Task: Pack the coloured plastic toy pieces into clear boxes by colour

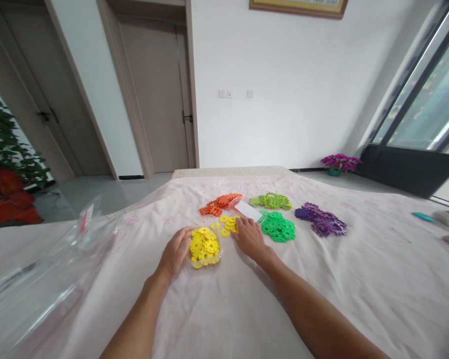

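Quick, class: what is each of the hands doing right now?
Left hand: holding the clear tub of yellow pieces by its side.
Right hand: fingers down on the loose yellow pieces; grip cannot be told.

Room behind the bed point(359, 279), which is spread with a pale pink flower-printed sheet. Plain white rear wall point(284, 99), bearing a gold-framed picture point(298, 7) at the top edge and small white switch plates point(229, 93). Two grey-brown panel doors: one closed, straight ahead point(155, 94); one at the left point(41, 99). Glossy pale grey floor point(97, 192). Right: tall dark-framed glass window point(426, 114) admitting daylight, a teal pot of purple flowers point(339, 163) at its foot. Left edge: leafy green houseplant point(7, 144) above red-brown wooden furniture point(7, 199).
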Motion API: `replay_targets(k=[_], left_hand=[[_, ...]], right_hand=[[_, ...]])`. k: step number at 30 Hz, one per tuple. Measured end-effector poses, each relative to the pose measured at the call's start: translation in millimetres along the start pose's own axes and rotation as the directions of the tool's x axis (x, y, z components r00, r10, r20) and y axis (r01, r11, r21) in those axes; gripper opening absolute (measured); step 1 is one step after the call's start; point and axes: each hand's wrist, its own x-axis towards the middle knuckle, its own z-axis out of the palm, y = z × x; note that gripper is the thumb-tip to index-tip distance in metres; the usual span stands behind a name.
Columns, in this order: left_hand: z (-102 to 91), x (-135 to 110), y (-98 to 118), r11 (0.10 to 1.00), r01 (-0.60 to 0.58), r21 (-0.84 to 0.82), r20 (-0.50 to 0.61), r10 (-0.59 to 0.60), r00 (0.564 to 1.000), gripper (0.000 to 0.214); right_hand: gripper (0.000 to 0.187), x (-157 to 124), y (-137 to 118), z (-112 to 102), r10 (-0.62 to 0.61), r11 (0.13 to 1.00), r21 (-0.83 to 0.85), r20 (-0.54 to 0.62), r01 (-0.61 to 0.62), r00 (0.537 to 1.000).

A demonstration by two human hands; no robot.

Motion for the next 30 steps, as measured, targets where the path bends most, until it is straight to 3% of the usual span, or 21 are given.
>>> replay_targets(k=[5, 9, 18, 25, 30], left_hand=[[-0.1, 0, -2, 1.0, 0.004, 0.002, 0.005, -0.004, 1.0, 0.041], [-0.2, 0, -2, 1.0, -0.001, 0.008, 0.013, 0.001, 1.0, 0.041], [-0.4, 0, -3, 1.0, -0.007, 0.008, 0.016, 0.007, 1.0, 0.041], [0.3, 1, -3, 1.0, 0.003, 0.014, 0.024, -0.003, 1.0, 0.041], [-0.8, 0, -1, 1.0, -0.007, 0.025, 0.019, 0.007, 1.0, 0.04]], right_hand=[[0.026, 2, 3, -2, -0.055, 0.998, -0.034, 0.033, 0.057, 0.998], [0.02, 4, 4, -2, -0.102, 0.994, -0.038, 0.029, 0.103, 0.994], [0.022, 7, 7, -5, -0.131, 0.99, -0.053, 0.028, 0.132, 0.991], [0.027, 9, 12, -5, -0.006, 1.0, -0.025, -0.016, 0.006, 1.0], [0.018, 8, 11, -1, -0.057, 0.998, -0.003, -0.003, 0.057, 0.998]])
